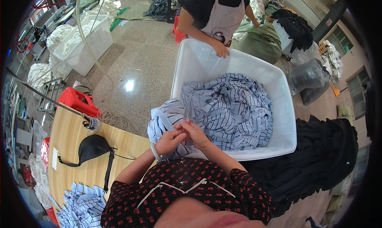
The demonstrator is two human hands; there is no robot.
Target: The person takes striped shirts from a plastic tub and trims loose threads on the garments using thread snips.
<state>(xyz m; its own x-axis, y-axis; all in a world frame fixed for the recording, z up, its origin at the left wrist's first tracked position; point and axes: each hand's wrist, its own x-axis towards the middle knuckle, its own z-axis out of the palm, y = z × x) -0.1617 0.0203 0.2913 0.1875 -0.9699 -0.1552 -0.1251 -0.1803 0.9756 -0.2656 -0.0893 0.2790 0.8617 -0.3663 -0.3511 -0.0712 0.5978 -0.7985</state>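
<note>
My right hand (195, 135) is closed on a pair of thread snips (187, 113), with red showing at the grip and slim blades pointing away from me. Against it, my left hand (169, 142) is closed too, fingertips meeting the right ones; what it pinches is hidden. Below and around both hands, light blue striped fabric (165, 118) hangs over the near left rim of a white plastic bin (284, 104). Inside the bin lies a large heap of the same striped cloth (234, 108). A co-worker's hand (221, 49) rests on the far rim.
The wooden table (123, 144) at my left bears a black strapped pouch-like item (93, 148), a jar of tools (92, 124) and more striped cloth (81, 206). A red stool (79, 101) stands beyond it. Black fabric (306, 160) is piled right of the bin. Hoses (85, 41) hang at upper left.
</note>
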